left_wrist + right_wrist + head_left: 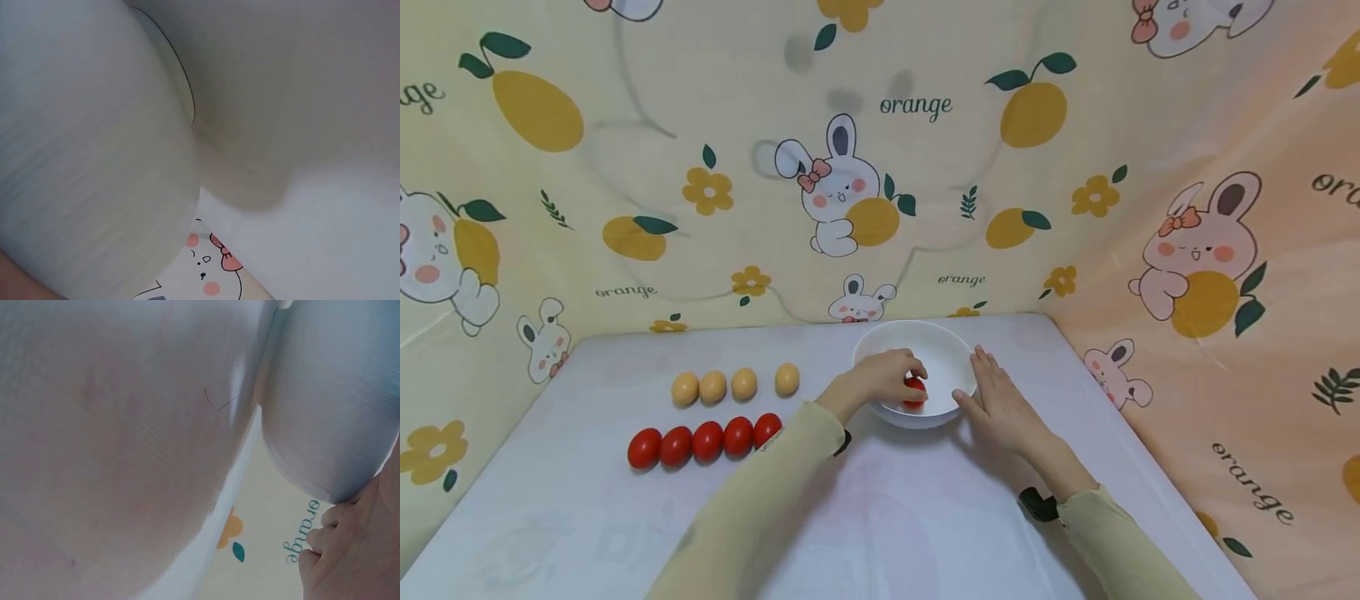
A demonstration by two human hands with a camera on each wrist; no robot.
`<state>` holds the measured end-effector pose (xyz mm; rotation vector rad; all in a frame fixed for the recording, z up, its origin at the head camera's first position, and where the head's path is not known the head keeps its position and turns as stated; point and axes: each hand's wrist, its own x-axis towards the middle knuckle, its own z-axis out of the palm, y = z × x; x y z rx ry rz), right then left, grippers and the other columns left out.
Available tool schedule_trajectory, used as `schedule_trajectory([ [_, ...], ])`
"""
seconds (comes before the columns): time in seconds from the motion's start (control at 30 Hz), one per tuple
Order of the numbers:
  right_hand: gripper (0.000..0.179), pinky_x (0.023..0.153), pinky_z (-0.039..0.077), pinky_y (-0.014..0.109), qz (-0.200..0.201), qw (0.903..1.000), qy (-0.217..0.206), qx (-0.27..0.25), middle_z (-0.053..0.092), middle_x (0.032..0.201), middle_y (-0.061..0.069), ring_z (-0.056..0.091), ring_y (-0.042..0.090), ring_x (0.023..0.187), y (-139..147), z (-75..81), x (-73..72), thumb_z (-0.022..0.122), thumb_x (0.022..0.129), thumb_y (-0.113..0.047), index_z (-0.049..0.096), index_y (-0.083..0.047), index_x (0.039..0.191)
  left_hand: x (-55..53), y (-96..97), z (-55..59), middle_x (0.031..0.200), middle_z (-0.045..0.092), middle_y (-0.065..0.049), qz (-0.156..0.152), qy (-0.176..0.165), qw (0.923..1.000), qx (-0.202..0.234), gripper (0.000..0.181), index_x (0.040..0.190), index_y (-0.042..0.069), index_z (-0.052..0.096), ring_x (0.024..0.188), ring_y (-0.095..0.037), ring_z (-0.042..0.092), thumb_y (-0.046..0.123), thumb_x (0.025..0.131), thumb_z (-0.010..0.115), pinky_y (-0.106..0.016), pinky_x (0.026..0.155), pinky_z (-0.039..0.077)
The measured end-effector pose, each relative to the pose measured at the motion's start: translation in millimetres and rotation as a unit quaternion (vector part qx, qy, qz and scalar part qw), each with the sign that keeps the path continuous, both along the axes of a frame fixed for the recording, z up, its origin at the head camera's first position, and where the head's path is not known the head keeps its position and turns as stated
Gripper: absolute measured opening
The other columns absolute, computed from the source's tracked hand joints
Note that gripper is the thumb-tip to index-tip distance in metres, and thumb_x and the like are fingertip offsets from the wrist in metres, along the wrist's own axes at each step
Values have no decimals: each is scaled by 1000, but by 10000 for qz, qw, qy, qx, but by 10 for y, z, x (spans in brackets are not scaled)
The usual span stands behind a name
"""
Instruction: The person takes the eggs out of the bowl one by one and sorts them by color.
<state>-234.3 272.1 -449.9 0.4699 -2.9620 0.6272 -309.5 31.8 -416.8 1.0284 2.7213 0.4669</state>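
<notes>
A white bowl [951, 354] stands toward the back of the table; its curved outer wall [100, 150] fills much of the left wrist view. My left hand [887, 375] reaches over the left rim and holds a red egg [914, 392] low inside the bowl, fingers bent round it. Against the bowl's right side rests my right hand [1003, 408], its fingers straight and the thumb by the rim. In the right wrist view, the fingers [322, 540] press the bowl's outer wall [331, 400].
Left of the bowl lies a row of several red eggs [707, 440], the rightmost partly hidden by the left sleeve [760, 500]. Behind it runs a row of several light brown eggs [744, 383]. A printed cloth [737, 100] hangs behind the white table [880, 533].
</notes>
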Motion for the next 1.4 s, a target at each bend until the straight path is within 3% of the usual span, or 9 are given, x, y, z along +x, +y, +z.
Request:
schedule_trajectory([
  [0.17, 88, 126, 11, 58, 35, 10000, -17, -62, 5, 173, 20, 6, 40, 159, -20, 11, -2, 45, 107, -55, 12, 4, 164, 18, -18, -22, 113, 64, 4, 119, -144, 9997, -166, 38, 129, 22, 73, 99, -12, 57, 40, 96, 74, -30, 85, 49],
  [0.3, 88, 126, 12, 58, 64, 10000, 52, -56, 6, 173, 21, 6, 41, 159, -26, 15, -3, 45, 108, -54, 12, 5, 163, 20, -26, -23, 114, 65, 4, 47, -118, 9997, -199, 40, 130, 22, 73, 101, -13, 57, 41, 95, 76, -30, 85, 49],
  [0.57, 89, 126, 12, 58, 55, 9999, 92, -16, 6, 173, 21, 8, 42, 159, -20, 25, -8, 42, 107, -58, 12, 5, 163, -11, -24, -26, 108, 67, 5, -61, -105, 9999, -90, 40, 127, 18, 75, 98, -14, 57, 39, 93, 78, -28, 84, 48],
  [0.8, 86, 126, 12, 59, 13, 10000, 46, -63, 6, 173, 21, 7, 42, 159, -30, 17, 2, 47, 108, -50, 12, 5, 164, -1, -26, -28, 107, 68, 3, -72, -60, 9999, -37, 40, 125, 15, 75, 97, -14, 57, 38, 93, 78, -27, 86, 48],
  [0.97, 89, 126, 12, 58, 32, 10000, 74, -59, 6, 173, 21, 7, 42, 159, -22, 10, 16, 42, 108, -57, 11, 5, 164, 11, -25, -28, 108, 68, 3, -54, -64, 10000, 12, 39, 126, 15, 75, 97, -14, 57, 37, 94, 78, -27, 85, 49],
  [1.4, 89, 126, 12, 59, 19, 9999, 118, -36, 7, 172, 22, 7, 43, 158, -5, -7, 15, 41, 108, -57, 11, 6, 163, 30, -50, 26, 117, 69, -6, -58, 161, 9982, 582, 42, 129, 9, 73, 100, -17, 60, 32, 94, 79, -25, 90, 52],
])
